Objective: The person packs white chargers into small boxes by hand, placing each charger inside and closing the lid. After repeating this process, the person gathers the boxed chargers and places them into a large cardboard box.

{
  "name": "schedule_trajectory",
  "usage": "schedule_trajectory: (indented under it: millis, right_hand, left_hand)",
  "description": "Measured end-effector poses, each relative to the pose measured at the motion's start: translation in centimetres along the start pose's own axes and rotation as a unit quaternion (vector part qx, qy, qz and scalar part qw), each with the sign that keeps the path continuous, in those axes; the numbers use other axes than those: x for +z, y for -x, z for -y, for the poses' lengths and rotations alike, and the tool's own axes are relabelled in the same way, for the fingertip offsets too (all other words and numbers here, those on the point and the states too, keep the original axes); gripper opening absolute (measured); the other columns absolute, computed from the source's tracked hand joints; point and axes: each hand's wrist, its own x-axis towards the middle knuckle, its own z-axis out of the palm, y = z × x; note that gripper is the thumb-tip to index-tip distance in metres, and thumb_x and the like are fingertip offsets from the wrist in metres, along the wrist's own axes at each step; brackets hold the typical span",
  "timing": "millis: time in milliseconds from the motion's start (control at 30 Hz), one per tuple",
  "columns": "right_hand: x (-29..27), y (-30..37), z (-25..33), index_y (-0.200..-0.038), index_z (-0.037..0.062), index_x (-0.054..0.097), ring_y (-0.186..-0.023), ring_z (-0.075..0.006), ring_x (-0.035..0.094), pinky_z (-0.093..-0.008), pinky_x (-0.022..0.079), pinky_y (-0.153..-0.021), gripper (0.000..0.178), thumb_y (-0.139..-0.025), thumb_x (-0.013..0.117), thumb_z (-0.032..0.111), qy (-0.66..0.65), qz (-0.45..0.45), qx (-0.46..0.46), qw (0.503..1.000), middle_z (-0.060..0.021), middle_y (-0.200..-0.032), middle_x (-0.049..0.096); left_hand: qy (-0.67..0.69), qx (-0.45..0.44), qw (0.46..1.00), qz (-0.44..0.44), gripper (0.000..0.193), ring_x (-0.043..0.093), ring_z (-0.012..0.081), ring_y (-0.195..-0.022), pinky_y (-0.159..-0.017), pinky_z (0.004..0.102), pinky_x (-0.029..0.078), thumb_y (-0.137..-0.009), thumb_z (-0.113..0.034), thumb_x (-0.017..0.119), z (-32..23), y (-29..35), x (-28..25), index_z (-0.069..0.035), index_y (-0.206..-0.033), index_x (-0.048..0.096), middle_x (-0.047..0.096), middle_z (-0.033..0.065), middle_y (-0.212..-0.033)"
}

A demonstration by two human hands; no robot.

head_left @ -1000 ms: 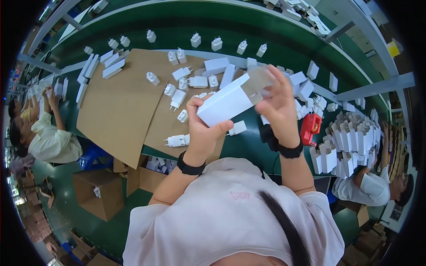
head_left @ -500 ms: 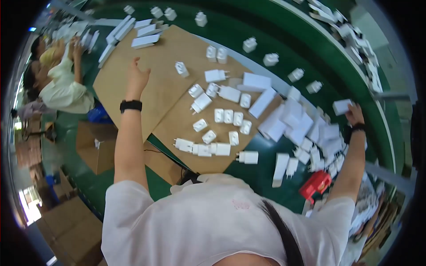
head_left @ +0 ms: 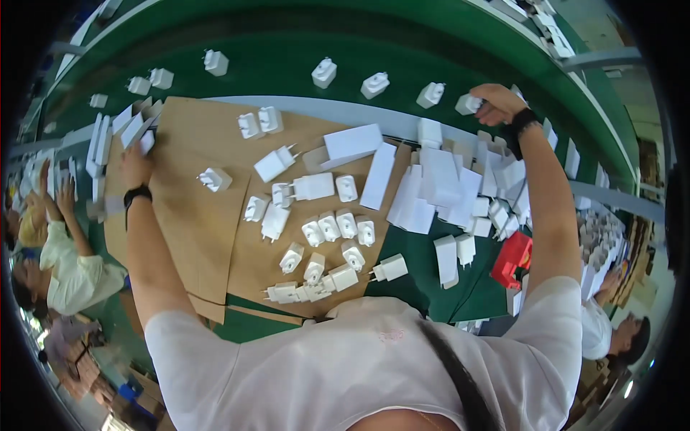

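Note:
My left hand (head_left: 135, 167) is at the far left of the cardboard, closed on a small white box (head_left: 146, 142) beside other white boxes; its fingertips are partly hidden. At the green belt on the right, my right hand (head_left: 499, 105) curls its fingers around a white plug charger (head_left: 468, 105). More chargers with two pins stand spaced along the belt, one charger (head_left: 431, 94) just left of this hand. Between my arms, several white chargers (head_left: 313, 187) lie or stand on the brown cardboard (head_left: 194, 237). A lone charger (head_left: 214, 179) stands nearer my left hand.
Flat white boxes (head_left: 440, 179) and loose chargers pile up on the right, beside a red tape dispenser (head_left: 512, 260). A long white box (head_left: 378, 176) lies at the cardboard's right edge. One co-worker (head_left: 72, 273) sits at left, another (head_left: 611, 330) at lower right.
My view has turned. The left hand, earlier open above the cardboard, has reached the white boxes. The right hand, earlier holding a white block-shaped object, is now at a charger on the belt.

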Motion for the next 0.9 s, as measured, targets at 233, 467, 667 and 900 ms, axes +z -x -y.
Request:
schedule_trajectory:
  millis: [233,467,667,900]
  right_hand:
    - [0.2,0.3,-2.9,-0.112,0.0107,0.051,-0.066,-0.0178,0.061,-0.0265,0.054,-0.06,0.034,-0.08,0.061,0.016,-0.213,0.089,0.007,0.973,-0.0063,-0.086,0.058]
    - [4.5,19.9,5.1,-0.124,0.01,0.042,-0.07,-0.0133,0.056,-0.0208,0.047,-0.057,0.038,-0.09,0.047,0.026,-0.331,0.065,-0.316,0.887,-0.0178,-0.104,0.058]
    - [14.2,32.3,2.8,-0.124,0.0082,0.037,-0.101,-0.0339,0.056,-0.0384,0.047,-0.085,0.046,-0.083,0.056,0.011,-0.459,0.025,-0.462,0.759,-0.0193,-0.114,0.052]
    - [18.6,34.2,-0.7,-0.108,0.0076,0.047,-0.111,-0.0297,0.05,-0.0378,0.043,-0.09,0.037,-0.077,0.067,0.011,-0.333,-0.107,-0.578,0.737,-0.0148,-0.114,0.052]
  left_hand:
    - [0.909,-0.236,0.345,-0.013,0.037,0.055,0.029,-0.094,-0.084,0.0399,0.043,-0.08,-0.017,0.047,-6.3,8.9,-16.6,0.004,-0.111,0.047,0.057,0.0155,-0.104]
    - [0.91,-0.062,0.373,0.168,0.046,0.06,0.0198,-0.084,-0.073,0.0316,0.05,-0.073,-0.015,0.066,-17.3,23.4,-27.3,0.001,-0.112,0.047,0.059,0.0114,-0.098]
    - [0.876,0.068,0.447,0.17,0.051,0.056,0.0145,-0.088,-0.077,0.027,0.046,-0.071,-0.009,0.071,-26.2,29.2,-31.9,0.003,-0.114,0.047,0.058,0.0094,-0.1]
    - [0.817,0.169,0.544,0.09,0.052,0.056,0.0197,-0.084,-0.073,0.0298,0.046,-0.075,-0.019,0.068,-27.9,31.1,-33.7,0.004,-0.116,0.045,0.058,0.0148,-0.094]
